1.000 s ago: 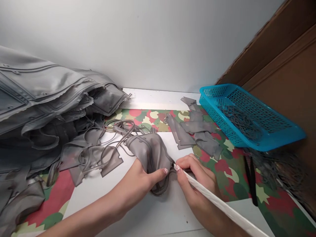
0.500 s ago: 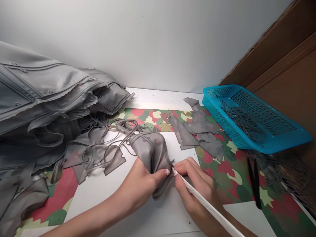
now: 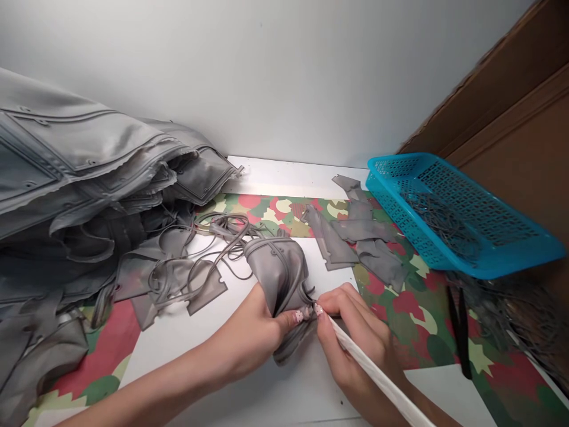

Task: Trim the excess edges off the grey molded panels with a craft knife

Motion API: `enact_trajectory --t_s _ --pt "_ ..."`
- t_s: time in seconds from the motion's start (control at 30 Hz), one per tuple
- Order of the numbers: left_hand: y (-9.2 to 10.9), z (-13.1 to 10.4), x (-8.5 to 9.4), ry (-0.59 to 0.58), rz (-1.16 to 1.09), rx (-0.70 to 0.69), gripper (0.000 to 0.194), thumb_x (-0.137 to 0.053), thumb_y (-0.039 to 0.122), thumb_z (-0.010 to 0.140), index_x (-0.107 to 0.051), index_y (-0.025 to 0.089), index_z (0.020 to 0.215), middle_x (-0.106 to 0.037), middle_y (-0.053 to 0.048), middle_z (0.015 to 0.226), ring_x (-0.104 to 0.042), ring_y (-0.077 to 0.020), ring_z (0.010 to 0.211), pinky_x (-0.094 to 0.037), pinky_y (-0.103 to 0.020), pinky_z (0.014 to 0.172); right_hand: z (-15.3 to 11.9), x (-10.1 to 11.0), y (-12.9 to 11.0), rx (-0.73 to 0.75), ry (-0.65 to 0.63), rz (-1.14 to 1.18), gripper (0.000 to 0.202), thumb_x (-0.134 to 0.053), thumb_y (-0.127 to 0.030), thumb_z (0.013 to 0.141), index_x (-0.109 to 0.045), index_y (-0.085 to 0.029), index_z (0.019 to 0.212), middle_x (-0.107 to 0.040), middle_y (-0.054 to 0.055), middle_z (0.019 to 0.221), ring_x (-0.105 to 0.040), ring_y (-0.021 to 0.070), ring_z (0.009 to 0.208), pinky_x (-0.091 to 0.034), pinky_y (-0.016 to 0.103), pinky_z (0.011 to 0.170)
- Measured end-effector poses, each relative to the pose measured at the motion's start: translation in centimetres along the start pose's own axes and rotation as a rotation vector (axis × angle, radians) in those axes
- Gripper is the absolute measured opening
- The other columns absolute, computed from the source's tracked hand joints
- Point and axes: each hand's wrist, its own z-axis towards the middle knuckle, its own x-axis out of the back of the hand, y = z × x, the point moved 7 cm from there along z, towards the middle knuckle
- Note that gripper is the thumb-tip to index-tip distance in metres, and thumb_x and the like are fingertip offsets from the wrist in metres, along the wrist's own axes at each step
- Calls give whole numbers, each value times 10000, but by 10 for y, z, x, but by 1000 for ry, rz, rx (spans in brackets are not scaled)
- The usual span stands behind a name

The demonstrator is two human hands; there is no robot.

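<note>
My left hand [image 3: 264, 326] is closed on a folded grey rubber sheet [image 3: 284, 261], its thumb pressing on the near side. Raised seams and a small round fitting mark the sheet's upper part. My right hand [image 3: 355, 332], to the right, grips a long slim tool with a white handle [image 3: 377, 376] between thumb and fingers. The tool's tip meets the right edge of the sheet, close to my left thumb; fingertips partly hide it. A thin dark strip sticks up from that edge.
Large grey rubber sheets [image 3: 133, 148] are heaped at the left. Cut grey pieces [image 3: 329, 237] and cords [image 3: 226, 225] lie on the camouflage-patterned mat [image 3: 418, 338]. At right stand a blue basket [image 3: 502, 237] with thin strips in it, black tweezers [image 3: 460, 332] and a cardboard wall [image 3: 524, 118].
The folded sheet and both hands have shifted slightly; the sheet's top has tilted right. A thin strip at its edge now stands out more. Both hands keep their hold.
</note>
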Motion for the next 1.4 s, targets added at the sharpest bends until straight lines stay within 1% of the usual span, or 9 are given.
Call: enact_trajectory --t_s 0.13,0.4,0.53,0.67,0.8,1.0,1.1,1.23,1.4 --pt "2 -1 0 -22 -26 8 424 -589 290 756 -477 159 1143 -583 -73 1177 -508 -259 1111 -407 -340 912 1 2 -1 -18 15 -13 171 -396 -11 817 -417 -176 776 -448 13 677 -437 141 652 -385 253 568" --pt "8 -1 0 -51 -166 90 254 -601 234 726 -571 149 964 -662 -28 930 -581 -242 976 -457 -304 782 3 4 6 -110 -37 59 162 -415 -63 820 -412 -191 720 -451 7 656 -452 149 647 -379 265 566" --pt "4 0 3 21 -185 109 303 -586 332 768 -524 153 1005 -644 -33 961 -580 -220 970 -452 -289 783 5 4 9 -145 -52 161 138 -425 -89 813 -424 -182 711 -465 9 658 -471 142 639 -383 260 553" --pt "0 0 8 110 -184 81 381 -596 330 767 -466 154 1080 -600 -67 1097 -548 -224 1036 -437 -303 841 3 10 10 -163 22 217 133 -432 -106 808 -418 -185 702 -480 10 670 -472 139 645 -377 257 560" --pt "-2 1 11 165 -155 68 396 -595 346 765 -466 146 1081 -591 -90 1110 -542 -257 1044 -441 -341 844 -3 15 13 -182 50 273 141 -432 -112 821 -423 -196 708 -534 8 737 -496 138 690 -376 256 614" --pt "3 0 11 179 -181 57 413 -615 335 750 -473 144 1088 -617 -76 1062 -560 -241 1024 -467 -310 813 -5 15 28 -381 61 469 194 -412 -205 853 -451 -207 663 -591 6 812 -525 150 748 -381 245 633" --pt "1 -2 13 206 -166 93 436 -636 355 725 -488 147 1079 -619 -79 1078 -566 -263 1018 -473 -321 790 -4 6 35 -501 8 600 209 -430 -285 854 -486 -211 667 -617 12 848 -537 167 793 -388 253 659" --pt "3 -3 14 226 -141 63 426 -630 368 725 -501 148 1066 -616 -79 1075 -563 -258 1018 -470 -309 789 -8 -5 42 -647 -65 689 207 -470 -349 835 -535 -214 692 -631 25 859 -534 195 842 -383 275 684" --pt "-4 -2 12 199 -151 126 457 -614 394 732 -470 144 1086 -602 -87 1057 -574 -256 975 -485 -320 752 -15 -10 48 -739 -88 735 205 -498 -393 819 -575 -221 740 -629 15 855 -535 188 816 -378 279 696"
